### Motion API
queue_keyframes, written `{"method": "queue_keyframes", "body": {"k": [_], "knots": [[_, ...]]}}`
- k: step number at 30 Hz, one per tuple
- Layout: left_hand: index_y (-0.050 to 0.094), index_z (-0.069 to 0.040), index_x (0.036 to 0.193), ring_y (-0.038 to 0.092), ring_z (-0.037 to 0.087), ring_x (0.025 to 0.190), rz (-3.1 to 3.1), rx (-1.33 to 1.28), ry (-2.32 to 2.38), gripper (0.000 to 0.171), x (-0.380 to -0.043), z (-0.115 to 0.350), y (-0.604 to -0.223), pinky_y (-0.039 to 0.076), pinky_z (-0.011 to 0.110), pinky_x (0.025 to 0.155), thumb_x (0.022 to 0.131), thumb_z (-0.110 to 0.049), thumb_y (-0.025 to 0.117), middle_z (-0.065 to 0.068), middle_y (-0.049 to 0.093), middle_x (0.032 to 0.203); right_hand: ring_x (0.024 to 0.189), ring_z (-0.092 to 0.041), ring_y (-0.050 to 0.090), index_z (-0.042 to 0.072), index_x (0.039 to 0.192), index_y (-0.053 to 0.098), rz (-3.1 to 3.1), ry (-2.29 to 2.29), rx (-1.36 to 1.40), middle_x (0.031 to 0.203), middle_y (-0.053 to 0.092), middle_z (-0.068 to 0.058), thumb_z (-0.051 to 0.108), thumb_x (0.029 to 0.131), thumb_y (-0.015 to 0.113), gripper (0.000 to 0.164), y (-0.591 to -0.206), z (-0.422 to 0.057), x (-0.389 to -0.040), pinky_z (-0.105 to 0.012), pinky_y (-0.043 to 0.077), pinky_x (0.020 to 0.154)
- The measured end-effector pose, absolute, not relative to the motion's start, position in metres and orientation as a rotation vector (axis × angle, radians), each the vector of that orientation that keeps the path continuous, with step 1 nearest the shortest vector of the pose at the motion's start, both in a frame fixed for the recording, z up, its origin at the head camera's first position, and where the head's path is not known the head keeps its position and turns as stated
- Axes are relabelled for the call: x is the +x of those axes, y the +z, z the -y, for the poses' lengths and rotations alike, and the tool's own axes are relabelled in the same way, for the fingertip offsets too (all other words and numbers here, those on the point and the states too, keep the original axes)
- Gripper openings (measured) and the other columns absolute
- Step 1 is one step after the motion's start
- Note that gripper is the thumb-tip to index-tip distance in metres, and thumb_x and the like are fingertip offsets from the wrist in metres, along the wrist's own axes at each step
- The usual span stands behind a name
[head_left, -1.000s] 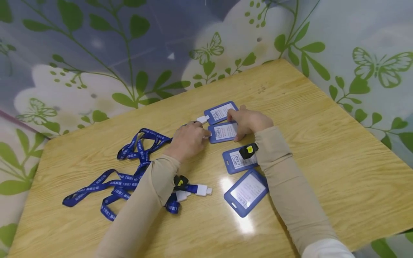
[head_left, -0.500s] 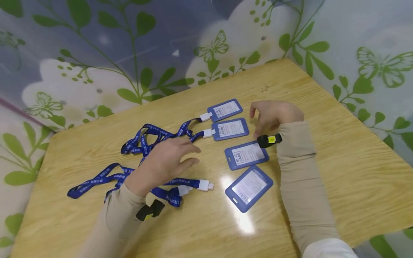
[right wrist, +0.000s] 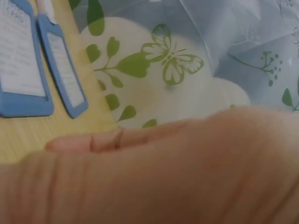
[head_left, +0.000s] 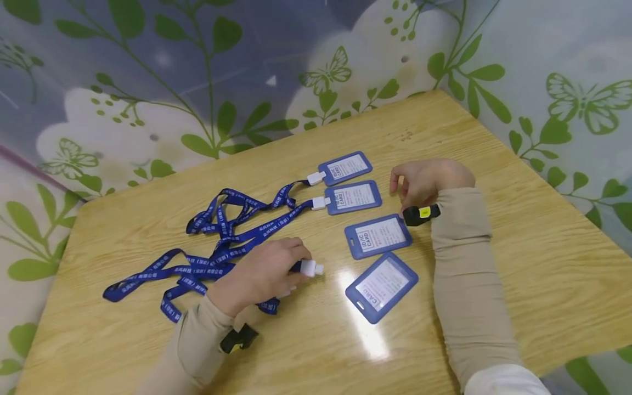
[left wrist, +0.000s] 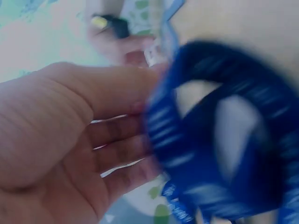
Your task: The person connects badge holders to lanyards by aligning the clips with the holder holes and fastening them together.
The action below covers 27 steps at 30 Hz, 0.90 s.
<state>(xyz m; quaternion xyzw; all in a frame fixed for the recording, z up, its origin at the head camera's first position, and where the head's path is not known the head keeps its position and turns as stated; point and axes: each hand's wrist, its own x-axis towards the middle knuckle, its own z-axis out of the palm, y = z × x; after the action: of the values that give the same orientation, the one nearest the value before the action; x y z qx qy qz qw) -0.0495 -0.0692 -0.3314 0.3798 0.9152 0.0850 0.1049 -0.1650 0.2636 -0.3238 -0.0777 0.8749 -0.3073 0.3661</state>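
In the head view my left hand (head_left: 264, 271) pinches a blue lanyard near its white plastic clip (head_left: 308, 267), which sticks out past the fingertips. The lanyard's printed strap (left wrist: 187, 154) looms blurred beside the thumb in the left wrist view. My right hand (head_left: 427, 178) is over the table with loosely bent fingers, its fingertips close to the right corner of a blue ID card holder (head_left: 380, 236). Below that lies another loose card holder (head_left: 382, 288), tilted. Two card holders, the upper (head_left: 345, 167) and lower (head_left: 353, 197), are joined to lanyard clips farther back.
Blue lanyard straps (head_left: 222, 238) lie looped and overlapping on the left of the wooden table (head_left: 518, 263). Another white clip is partly hidden under my left hand. A wall with leaf and butterfly print (head_left: 326, 77) stands along the table's back edge.
Both hands have left the second attached card holder. My left hand came down and forward and took hold of a lanyard by its clip; my right hand moved right, beside the third holder.
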Motion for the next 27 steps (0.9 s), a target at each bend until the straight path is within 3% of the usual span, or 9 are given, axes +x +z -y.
{"method": "queue_keyframes", "body": {"k": [3,8,10,15,27], "knots": [[0.070,-0.008,0.119,0.063,0.014,0.086,-2.777,1.095,0.306,0.030,-0.056,0.069,-0.321,0.056,0.033,0.078,0.094,-0.023,0.074,0.004,0.070,0.111,0.079,-0.020,0.048,0.004,0.117,0.047,-2.259,-0.748,-0.253,0.091,0.046,-0.010,0.008,0.079,0.087,0.055,-0.329,-0.264,-0.166,-0.026,0.043,0.064],[0.069,-0.012,0.129,0.066,0.015,0.087,-2.813,1.112,0.354,0.032,-0.062,0.064,-0.315,0.056,0.033,0.078,0.099,-0.023,0.067,0.006,0.071,0.116,0.087,-0.023,0.050,0.008,0.107,0.051,-2.373,-0.502,-0.301,0.096,0.050,-0.009,0.008,0.079,0.082,0.042,-0.332,-0.253,-0.166,-0.029,0.043,0.067],[0.070,-0.014,0.128,0.064,0.012,0.082,-2.810,1.146,0.364,0.030,-0.062,0.062,-0.316,0.055,0.029,0.074,0.099,-0.022,0.067,0.004,0.072,0.111,0.089,-0.024,0.051,0.009,0.107,0.052,-2.397,-0.429,-0.282,0.099,0.053,-0.010,0.004,0.082,0.075,0.034,-0.329,-0.247,-0.165,-0.030,0.043,0.066],[0.074,-0.016,0.125,0.054,0.007,0.070,-2.819,1.241,0.354,0.028,-0.065,0.056,-0.323,0.047,0.021,0.062,0.098,-0.019,0.069,0.003,0.071,0.098,0.087,-0.024,0.053,0.010,0.109,0.053,-2.394,-0.456,-0.211,0.100,0.055,-0.011,0.002,0.083,0.073,0.034,-0.325,-0.240,-0.165,-0.029,0.043,0.064],[0.076,-0.017,0.120,0.048,0.009,0.064,-2.812,1.159,0.344,0.024,-0.077,0.042,-0.330,0.041,0.022,0.055,0.097,-0.017,0.070,-0.001,0.066,0.090,0.081,-0.020,0.060,0.002,0.109,0.056,-2.335,-0.611,-0.152,0.102,0.056,-0.012,0.000,0.086,0.076,0.030,-0.324,-0.233,-0.167,-0.025,0.052,0.064]]}}
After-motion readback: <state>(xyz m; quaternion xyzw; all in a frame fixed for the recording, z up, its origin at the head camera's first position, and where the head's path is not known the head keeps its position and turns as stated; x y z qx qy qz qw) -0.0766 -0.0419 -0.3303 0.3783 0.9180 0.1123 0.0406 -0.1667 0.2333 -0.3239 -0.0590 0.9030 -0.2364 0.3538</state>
